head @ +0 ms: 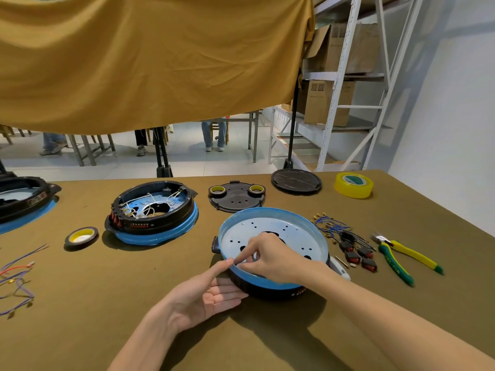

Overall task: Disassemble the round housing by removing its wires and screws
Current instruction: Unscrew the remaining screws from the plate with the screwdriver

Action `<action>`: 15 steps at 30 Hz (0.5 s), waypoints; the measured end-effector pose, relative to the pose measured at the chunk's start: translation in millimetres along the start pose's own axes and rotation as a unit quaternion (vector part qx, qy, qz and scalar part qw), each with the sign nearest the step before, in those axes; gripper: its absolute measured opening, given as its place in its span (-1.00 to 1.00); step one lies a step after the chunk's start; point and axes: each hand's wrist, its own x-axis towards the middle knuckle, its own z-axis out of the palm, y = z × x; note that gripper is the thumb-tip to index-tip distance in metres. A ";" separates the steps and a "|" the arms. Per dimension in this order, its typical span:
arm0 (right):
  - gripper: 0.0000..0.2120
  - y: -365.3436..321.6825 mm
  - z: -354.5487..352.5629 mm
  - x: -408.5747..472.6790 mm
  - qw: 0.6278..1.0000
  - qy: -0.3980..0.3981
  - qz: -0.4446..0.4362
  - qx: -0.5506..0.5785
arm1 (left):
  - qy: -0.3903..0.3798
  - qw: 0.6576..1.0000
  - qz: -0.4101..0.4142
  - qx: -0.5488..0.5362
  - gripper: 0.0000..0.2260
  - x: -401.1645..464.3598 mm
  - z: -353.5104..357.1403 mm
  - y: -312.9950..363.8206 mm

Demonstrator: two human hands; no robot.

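Housing (276,231): blue rim, pale perforated plate, no legible markings. Left hand (206,295) flat-fingered against its side; right hand (270,255) pinches inside the rim.

Round housing (289,231) sits on the tabletop (107,277), open side up, tilted slightly toward the camera. Blue rim, black outer wall, pale metal plate inside with small holes and a few larger dark cutouts. No wires visible inside it. Removed blue wires (332,227) with brass terminals lie loose just right of it, beside black-and-red rocker switches (359,255). Screws too small to tell.
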 end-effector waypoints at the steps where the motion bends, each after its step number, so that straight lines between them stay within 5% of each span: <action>1: -0.85 0.0 -1.2 1.0 1.000 0.000 -0.001 -0.004 | -0.004 1.000 -0.003 0.002 -0.23 0.2 0.8 -0.6; 15: -0.85 -4.2 -4.7 -2.1 0.994 -0.046 -0.036 -0.089 | 0.013 1.000 0.021 -0.004 -0.25 5.0 5.8 -6.4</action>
